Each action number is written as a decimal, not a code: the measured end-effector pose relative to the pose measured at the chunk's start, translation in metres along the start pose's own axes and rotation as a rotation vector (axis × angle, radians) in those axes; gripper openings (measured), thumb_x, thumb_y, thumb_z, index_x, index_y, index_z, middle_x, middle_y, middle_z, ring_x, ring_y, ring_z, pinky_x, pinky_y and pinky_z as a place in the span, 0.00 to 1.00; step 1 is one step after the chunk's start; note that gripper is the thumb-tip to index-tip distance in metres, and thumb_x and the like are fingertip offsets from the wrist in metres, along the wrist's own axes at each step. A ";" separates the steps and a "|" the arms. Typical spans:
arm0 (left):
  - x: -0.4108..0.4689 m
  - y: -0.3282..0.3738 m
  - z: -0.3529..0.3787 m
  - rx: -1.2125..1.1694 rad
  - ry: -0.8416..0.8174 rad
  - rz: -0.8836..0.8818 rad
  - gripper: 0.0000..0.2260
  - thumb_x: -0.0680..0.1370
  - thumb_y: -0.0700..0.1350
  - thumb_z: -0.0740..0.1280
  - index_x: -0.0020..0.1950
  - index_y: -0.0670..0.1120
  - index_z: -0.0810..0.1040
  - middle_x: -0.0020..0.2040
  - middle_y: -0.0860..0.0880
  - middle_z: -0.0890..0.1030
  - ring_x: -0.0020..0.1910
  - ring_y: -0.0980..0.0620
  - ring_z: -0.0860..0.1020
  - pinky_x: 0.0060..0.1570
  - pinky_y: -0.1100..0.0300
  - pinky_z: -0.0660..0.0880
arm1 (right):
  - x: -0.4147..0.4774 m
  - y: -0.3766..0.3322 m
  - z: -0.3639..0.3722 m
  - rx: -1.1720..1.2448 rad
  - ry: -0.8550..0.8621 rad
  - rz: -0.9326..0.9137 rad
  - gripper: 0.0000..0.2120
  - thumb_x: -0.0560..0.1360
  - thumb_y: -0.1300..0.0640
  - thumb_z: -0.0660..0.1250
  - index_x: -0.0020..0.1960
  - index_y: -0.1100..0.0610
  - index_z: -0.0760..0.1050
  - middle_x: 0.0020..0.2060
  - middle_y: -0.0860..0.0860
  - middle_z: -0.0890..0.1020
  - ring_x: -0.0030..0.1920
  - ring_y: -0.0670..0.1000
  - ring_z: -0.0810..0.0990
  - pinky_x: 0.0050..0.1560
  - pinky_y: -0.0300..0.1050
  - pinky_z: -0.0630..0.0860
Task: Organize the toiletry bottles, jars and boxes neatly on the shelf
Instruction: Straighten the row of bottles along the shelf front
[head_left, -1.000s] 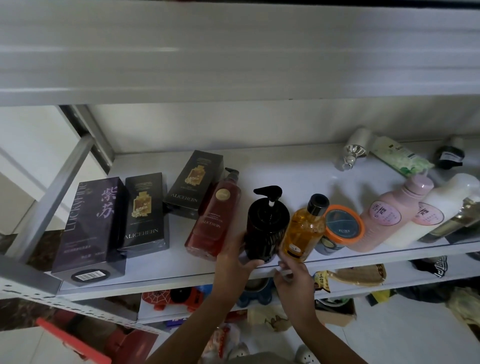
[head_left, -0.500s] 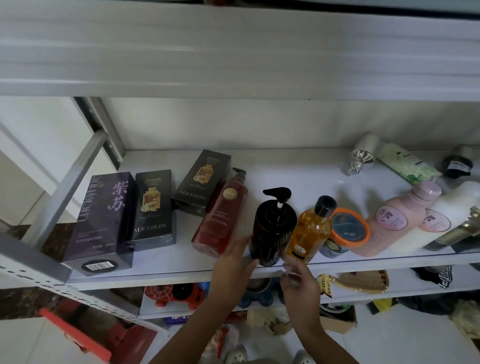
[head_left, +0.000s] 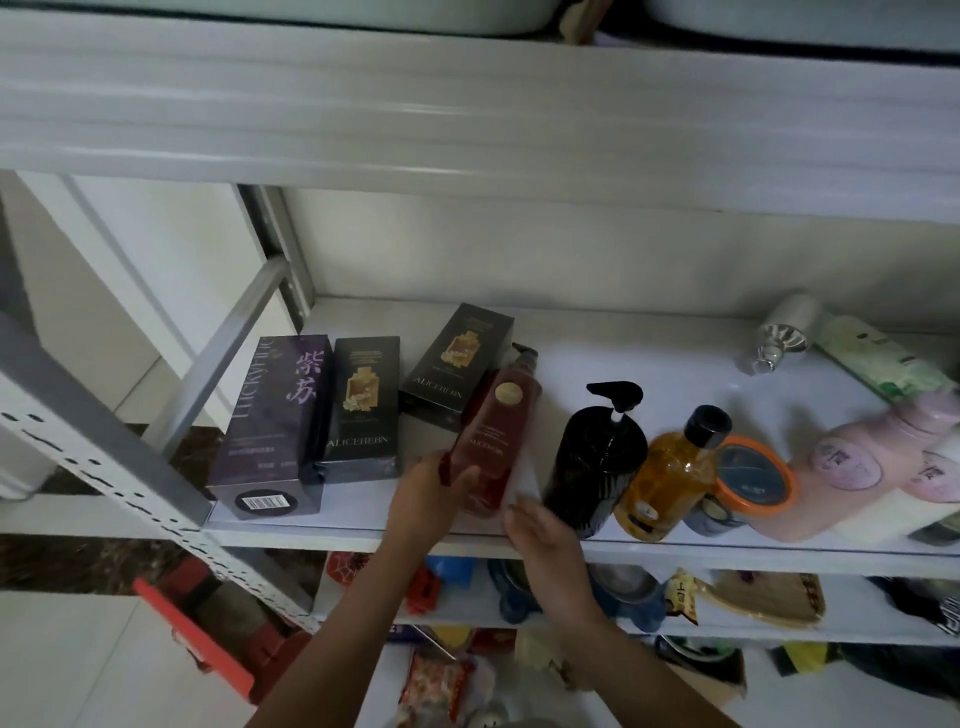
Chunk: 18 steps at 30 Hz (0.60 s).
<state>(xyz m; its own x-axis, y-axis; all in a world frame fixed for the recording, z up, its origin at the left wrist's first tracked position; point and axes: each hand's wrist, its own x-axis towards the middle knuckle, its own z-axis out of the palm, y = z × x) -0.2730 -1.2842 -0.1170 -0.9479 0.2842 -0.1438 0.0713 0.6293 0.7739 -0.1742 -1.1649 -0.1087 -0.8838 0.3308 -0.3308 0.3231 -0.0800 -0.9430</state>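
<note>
On the white shelf (head_left: 675, 358) my left hand (head_left: 428, 496) grips the base of a red pump bottle (head_left: 496, 436). My right hand (head_left: 540, 527) hovers at the shelf's front edge, fingers straight, just left of a black pump bottle (head_left: 597, 462). Right of that stand an amber bottle (head_left: 667, 473), an orange-lidded jar (head_left: 748, 480) and a pink bottle (head_left: 852, 467). At the left stand a purple box (head_left: 275, 421) and a dark box (head_left: 361, 405); another dark box (head_left: 457, 364) stands behind the red bottle.
A silver-capped container (head_left: 784, 332) and a green-labelled tube (head_left: 883, 364) lie at the back right. A grey upright post (head_left: 104, 457) runs along the shelf's left side. The upper shelf's edge (head_left: 467, 114) hangs overhead. Lower shelves hold mixed clutter (head_left: 753, 597).
My left hand has left the black pump bottle and taken hold of the red pump bottle. My right hand has let go of the black bottle's base and shifted left.
</note>
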 end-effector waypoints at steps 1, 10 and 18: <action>0.000 0.001 -0.002 -0.015 -0.040 -0.012 0.11 0.77 0.53 0.65 0.53 0.47 0.76 0.45 0.50 0.81 0.40 0.58 0.78 0.38 0.66 0.72 | 0.004 -0.002 0.003 0.000 0.001 0.023 0.05 0.78 0.57 0.63 0.51 0.53 0.77 0.47 0.46 0.82 0.52 0.45 0.79 0.57 0.41 0.73; -0.007 -0.001 -0.019 -0.220 -0.249 -0.133 0.07 0.75 0.48 0.71 0.46 0.46 0.78 0.40 0.51 0.82 0.36 0.59 0.80 0.32 0.71 0.72 | 0.012 -0.006 0.010 -0.003 0.070 0.120 0.04 0.72 0.62 0.70 0.46 0.60 0.79 0.37 0.49 0.82 0.38 0.46 0.79 0.34 0.29 0.72; -0.017 -0.009 -0.018 -0.299 -0.201 -0.052 0.11 0.73 0.46 0.72 0.51 0.44 0.77 0.45 0.48 0.82 0.42 0.54 0.82 0.41 0.62 0.79 | 0.008 0.003 0.014 0.038 0.081 0.059 0.07 0.70 0.63 0.72 0.47 0.61 0.79 0.40 0.51 0.83 0.38 0.45 0.80 0.33 0.28 0.72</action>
<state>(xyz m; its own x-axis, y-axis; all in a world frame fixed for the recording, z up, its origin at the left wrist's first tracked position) -0.2632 -1.3080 -0.1102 -0.8657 0.4125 -0.2835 -0.0977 0.4161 0.9040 -0.1852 -1.1759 -0.1147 -0.8329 0.3995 -0.3830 0.3592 -0.1363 -0.9233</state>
